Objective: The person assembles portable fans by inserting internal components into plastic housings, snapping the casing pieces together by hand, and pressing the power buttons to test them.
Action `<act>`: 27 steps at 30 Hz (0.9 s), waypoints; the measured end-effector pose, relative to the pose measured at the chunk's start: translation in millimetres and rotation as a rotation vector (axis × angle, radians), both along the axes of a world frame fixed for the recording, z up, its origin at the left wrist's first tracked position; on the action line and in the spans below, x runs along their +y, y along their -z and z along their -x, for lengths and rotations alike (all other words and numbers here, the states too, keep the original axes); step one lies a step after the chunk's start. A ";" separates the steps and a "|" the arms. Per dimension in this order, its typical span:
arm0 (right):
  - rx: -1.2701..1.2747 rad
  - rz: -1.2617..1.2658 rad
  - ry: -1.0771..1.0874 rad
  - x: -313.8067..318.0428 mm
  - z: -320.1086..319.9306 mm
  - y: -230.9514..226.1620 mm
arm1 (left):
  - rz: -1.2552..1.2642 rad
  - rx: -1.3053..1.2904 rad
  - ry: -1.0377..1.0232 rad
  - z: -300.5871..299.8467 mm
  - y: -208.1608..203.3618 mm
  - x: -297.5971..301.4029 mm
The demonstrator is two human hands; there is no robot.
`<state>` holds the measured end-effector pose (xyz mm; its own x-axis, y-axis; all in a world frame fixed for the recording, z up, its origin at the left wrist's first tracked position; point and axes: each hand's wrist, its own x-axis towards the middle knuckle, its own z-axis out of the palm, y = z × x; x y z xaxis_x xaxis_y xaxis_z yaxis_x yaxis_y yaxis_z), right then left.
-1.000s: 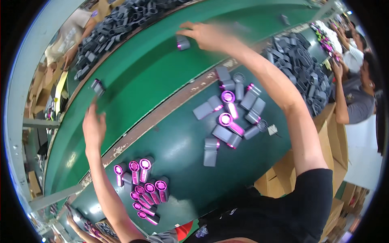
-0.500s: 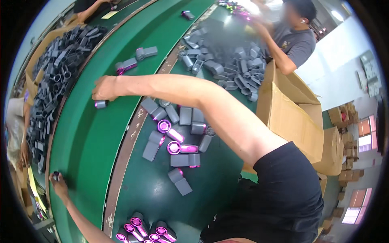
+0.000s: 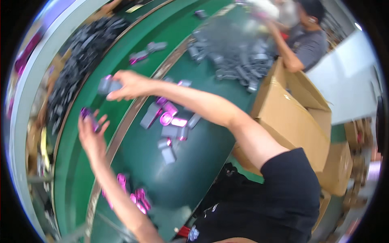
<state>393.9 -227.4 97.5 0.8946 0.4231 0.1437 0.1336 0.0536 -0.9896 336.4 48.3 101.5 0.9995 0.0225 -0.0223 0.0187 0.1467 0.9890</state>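
Brown cardboard box (image 3: 291,117) open at right of frame. Right hand (image 3: 129,85), upper left, closed on a grey part (image 3: 106,85); left hand (image 3: 91,135) below, half-open, pinching a pink-tipped part (image 3: 86,114). Both parts over the green belt (image 3: 77,162), nearer together than half a second ago.

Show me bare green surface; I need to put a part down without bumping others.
Bare green table lies between the grey-and-pink cluster and the pink row. The belt below the left hand is also free. Crowded: far grey pile.

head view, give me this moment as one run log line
left hand: holds purple-tipped part | right hand: holds grey part | both over green belt | loose grey and pink parts beside arm
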 end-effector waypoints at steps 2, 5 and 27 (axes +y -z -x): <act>-0.005 0.106 0.174 8.0 41.9 -16.1 | 0.114 -0.126 -0.061 39.3 -8.6 -31.3; -0.415 0.168 0.407 -0.5 81.3 -1.3 | 0.393 -0.182 0.043 90.4 -8.2 -70.0; -0.115 -0.032 -0.110 41.7 267.4 20.0 | 0.398 -0.303 0.021 249.6 38.0 -54.6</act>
<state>126.5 -185.8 77.4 0.8200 0.5112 0.2574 0.2373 0.1056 -0.9657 86.9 -6.3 63.5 0.9626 0.0506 0.2661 -0.2532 0.5167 0.8179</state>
